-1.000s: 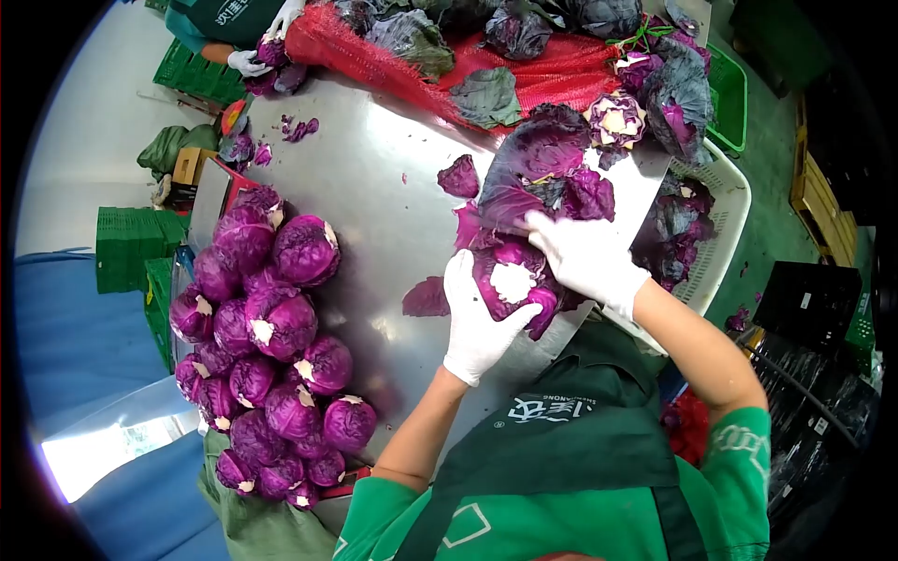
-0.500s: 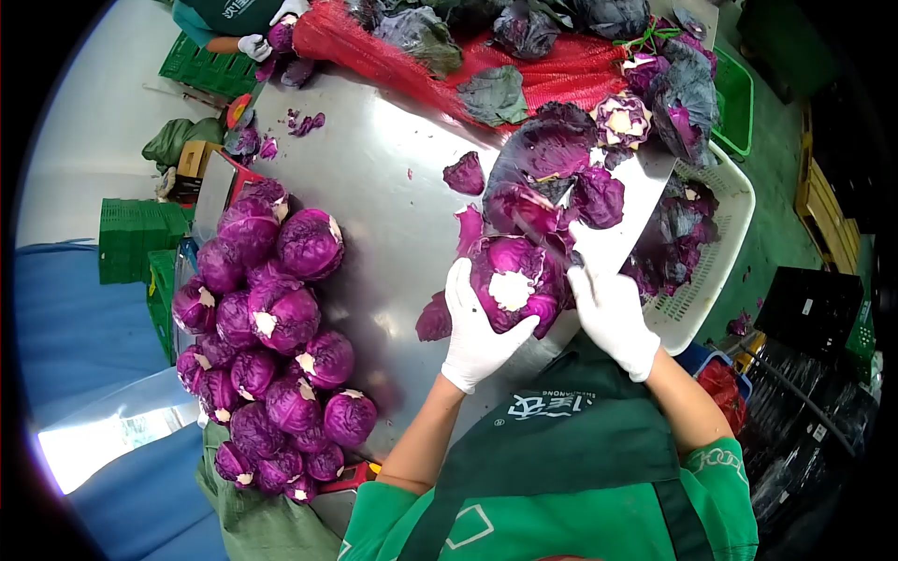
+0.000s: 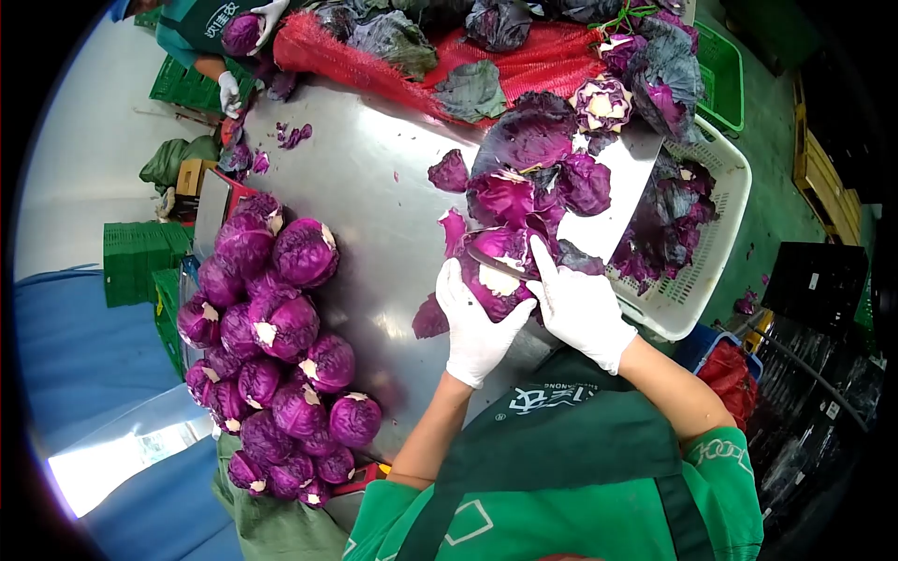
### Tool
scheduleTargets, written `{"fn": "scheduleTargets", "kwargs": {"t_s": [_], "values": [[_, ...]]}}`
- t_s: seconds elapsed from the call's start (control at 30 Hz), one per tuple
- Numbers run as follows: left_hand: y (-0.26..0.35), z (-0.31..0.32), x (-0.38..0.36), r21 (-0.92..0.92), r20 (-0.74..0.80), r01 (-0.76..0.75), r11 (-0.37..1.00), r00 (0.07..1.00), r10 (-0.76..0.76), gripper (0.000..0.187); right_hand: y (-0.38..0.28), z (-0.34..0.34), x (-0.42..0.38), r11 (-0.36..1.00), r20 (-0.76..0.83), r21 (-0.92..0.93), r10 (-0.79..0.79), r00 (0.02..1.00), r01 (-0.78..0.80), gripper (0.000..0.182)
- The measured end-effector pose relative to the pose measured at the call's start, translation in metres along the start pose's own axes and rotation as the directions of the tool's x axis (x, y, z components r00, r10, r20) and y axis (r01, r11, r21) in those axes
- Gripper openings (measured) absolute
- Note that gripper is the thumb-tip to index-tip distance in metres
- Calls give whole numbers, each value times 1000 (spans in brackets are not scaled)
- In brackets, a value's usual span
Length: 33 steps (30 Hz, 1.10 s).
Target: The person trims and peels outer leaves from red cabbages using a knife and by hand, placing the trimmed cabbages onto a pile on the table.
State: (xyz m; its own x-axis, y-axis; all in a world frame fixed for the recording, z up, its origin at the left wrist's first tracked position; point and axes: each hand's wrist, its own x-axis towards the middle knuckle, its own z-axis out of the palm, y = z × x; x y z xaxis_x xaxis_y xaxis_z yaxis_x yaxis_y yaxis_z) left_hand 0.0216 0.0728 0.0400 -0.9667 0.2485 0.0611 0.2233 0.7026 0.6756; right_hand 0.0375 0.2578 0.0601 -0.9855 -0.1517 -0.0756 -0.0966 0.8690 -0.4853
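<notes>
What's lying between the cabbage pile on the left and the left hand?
In the head view, mostly bare metal table, plus one loose purple leaf beside the left hand.

Knife (image 3: 498, 263): handle hidden in R grip (image 3: 580, 309); blade depth in core, can't tell.
R grip: lower fingers curled, mostly out of view.
Held cabbage (image 3: 491, 301): underside hidden; L side prt. covered by L grip (image 3: 475, 332).
Cabbage pile (image 3: 288, 323): btm heads hidden under upper ones; exact no. unclear.
Mesh bag (image 3: 313, 58): prt. under loose leaves (image 3: 472, 92).
Co-worker (image 3: 192, 33): head mostly cut off, top edge.
White basket (image 3: 734, 201): near side hidden by worktop (image 3: 374, 187).
Apron (image 3: 561, 458): logo prt. lost in folds; small print unreadable.
Black box (image 3: 804, 309): label too tiny.
Green shirt (image 3: 580, 524): cut by btm edge.
</notes>
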Motion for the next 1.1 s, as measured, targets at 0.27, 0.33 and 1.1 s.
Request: {"fn": "scheduleTargets", "kwargs": {"t_s": [0.27,0.33,1.1], "values": [[20,10,-2,112,-69,58,992,996,-51,115,14,10,30,999,-511,-44,-23,859,1,43],[20,21,-15,95,-162,-5,995,987,20,114,31,8,46,984,-498,-11,147,854,-176,35],[-3,-3,-5,-61,26,-189,980,981,191,118,53,-55,31,969,-404,242,66,912,37,35]]}}
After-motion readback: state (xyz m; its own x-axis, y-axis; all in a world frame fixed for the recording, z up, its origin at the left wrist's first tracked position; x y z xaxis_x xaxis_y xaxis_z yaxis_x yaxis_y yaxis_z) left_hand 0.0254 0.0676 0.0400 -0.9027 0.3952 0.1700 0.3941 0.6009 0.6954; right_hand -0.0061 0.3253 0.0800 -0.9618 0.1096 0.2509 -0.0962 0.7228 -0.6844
